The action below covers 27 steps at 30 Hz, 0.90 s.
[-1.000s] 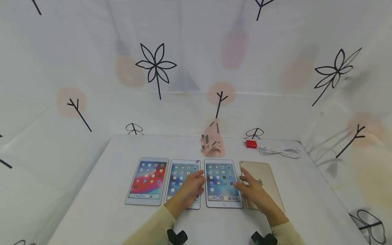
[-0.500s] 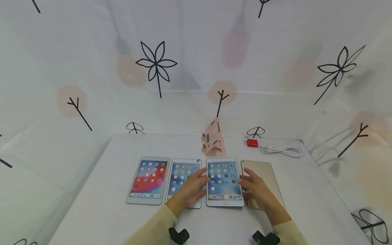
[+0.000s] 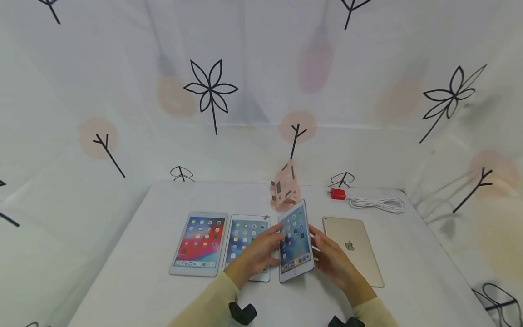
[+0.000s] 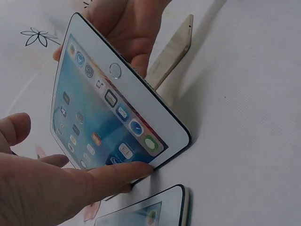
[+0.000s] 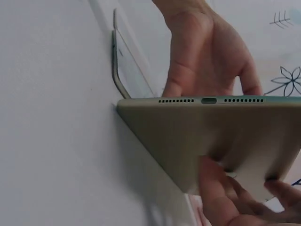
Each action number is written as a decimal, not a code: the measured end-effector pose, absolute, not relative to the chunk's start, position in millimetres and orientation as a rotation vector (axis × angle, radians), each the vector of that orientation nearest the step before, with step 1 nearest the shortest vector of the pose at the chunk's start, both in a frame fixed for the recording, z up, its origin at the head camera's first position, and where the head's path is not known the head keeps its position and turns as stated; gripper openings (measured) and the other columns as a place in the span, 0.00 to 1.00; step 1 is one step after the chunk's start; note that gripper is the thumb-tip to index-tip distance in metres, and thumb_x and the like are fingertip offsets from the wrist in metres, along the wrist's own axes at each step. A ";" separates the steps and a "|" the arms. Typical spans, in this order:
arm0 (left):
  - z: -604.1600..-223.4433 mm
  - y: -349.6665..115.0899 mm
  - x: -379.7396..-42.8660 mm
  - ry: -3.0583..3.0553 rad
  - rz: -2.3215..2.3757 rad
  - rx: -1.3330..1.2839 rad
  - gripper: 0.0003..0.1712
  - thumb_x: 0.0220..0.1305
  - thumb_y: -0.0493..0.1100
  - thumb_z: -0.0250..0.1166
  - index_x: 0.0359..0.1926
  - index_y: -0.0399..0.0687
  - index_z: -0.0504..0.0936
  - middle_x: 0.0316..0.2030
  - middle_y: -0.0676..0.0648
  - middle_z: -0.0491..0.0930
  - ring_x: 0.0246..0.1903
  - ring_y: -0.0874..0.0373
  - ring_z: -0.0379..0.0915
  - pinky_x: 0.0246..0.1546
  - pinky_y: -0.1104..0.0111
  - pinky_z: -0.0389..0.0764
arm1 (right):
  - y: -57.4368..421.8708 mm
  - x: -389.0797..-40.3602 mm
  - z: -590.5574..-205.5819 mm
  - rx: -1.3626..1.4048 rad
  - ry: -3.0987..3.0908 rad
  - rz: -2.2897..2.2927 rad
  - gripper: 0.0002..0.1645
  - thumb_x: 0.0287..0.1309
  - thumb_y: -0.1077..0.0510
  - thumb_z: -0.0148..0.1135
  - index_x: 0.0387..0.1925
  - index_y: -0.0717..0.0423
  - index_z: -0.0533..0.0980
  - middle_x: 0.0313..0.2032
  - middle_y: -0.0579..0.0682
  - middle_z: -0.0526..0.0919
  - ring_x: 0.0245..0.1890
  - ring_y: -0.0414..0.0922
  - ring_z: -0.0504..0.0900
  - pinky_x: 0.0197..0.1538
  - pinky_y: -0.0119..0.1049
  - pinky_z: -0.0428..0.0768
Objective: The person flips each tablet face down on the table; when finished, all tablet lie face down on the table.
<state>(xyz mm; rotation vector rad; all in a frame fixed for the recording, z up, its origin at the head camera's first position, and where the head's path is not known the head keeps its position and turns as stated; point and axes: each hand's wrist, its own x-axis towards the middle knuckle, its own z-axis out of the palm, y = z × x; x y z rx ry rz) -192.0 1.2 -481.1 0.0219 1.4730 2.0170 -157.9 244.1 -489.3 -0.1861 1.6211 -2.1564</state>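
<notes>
The left grip (image 3: 258, 249) is loose, its thumb laid straight against the near left edge of the tilted tablet (image 3: 295, 238), while the right grip (image 3: 330, 260) rests fingers on the tablet's back without wrapping round it. The tilted tablet leans just in front of the pink stand (image 3: 283, 188), right side raised. With such light contact on smooth surfaces, it could slide if either side gave way; too hard a push from behind might tip it onto the blue-screened tablet (image 3: 238, 238), in front and left of the stand. Its top corner might also knock the stand; whether they touch, I cannot tell. The gold tablet (image 3: 351, 229), in front and right of the stand, seems less at risk.
</notes>
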 end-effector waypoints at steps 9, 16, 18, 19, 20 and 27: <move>-476.3 11.1 -194.1 1.564 1.949 0.108 0.42 0.72 0.65 0.57 0.80 0.60 0.56 0.79 0.35 0.47 0.75 0.22 0.39 0.59 0.21 0.56 | 223.2 -150.6 -495.9 -0.327 1.585 -2.055 0.36 0.81 0.42 0.34 0.82 0.33 0.37 0.79 0.67 0.38 0.73 0.68 0.59 0.64 0.59 0.75; -473.4 21.8 -194.5 1.560 2.021 0.076 0.44 0.71 0.68 0.55 0.81 0.65 0.51 0.78 0.37 0.51 0.74 0.32 0.49 0.65 0.26 0.55 | 212.9 -146.1 -495.8 -0.338 1.770 -1.980 0.37 0.80 0.49 0.43 0.82 0.35 0.44 0.81 0.59 0.41 0.77 0.71 0.43 0.63 0.72 0.70; -474.9 22.1 -194.5 1.557 2.051 0.079 0.41 0.74 0.65 0.53 0.81 0.65 0.52 0.77 0.38 0.53 0.73 0.34 0.52 0.66 0.29 0.57 | 213.8 -144.7 -496.5 -0.341 1.798 -1.966 0.39 0.78 0.52 0.46 0.82 0.38 0.44 0.81 0.59 0.42 0.78 0.70 0.44 0.64 0.70 0.70; -475.2 22.1 -194.5 1.558 2.066 0.083 0.40 0.74 0.64 0.52 0.81 0.65 0.52 0.77 0.38 0.53 0.73 0.34 0.53 0.66 0.30 0.59 | 214.6 -144.1 -496.9 -0.347 1.817 -1.958 0.41 0.77 0.53 0.49 0.82 0.39 0.44 0.81 0.58 0.43 0.78 0.69 0.44 0.65 0.67 0.71; -475.8 22.1 -194.7 1.555 2.083 0.092 0.39 0.75 0.63 0.52 0.81 0.65 0.52 0.77 0.38 0.54 0.72 0.34 0.54 0.66 0.31 0.60 | 215.3 -143.6 -497.4 -0.355 1.844 -1.950 0.42 0.75 0.55 0.51 0.82 0.41 0.45 0.81 0.58 0.45 0.78 0.68 0.45 0.66 0.64 0.71; -473.7 16.4 -197.0 1.548 2.253 0.152 0.35 0.77 0.54 0.54 0.80 0.66 0.55 0.71 0.41 0.67 0.65 0.45 0.69 0.58 0.55 0.77 | 220.9 -141.8 -491.9 -0.255 2.142 -1.893 0.64 0.57 0.56 0.74 0.82 0.54 0.41 0.81 0.57 0.44 0.78 0.65 0.50 0.70 0.66 0.64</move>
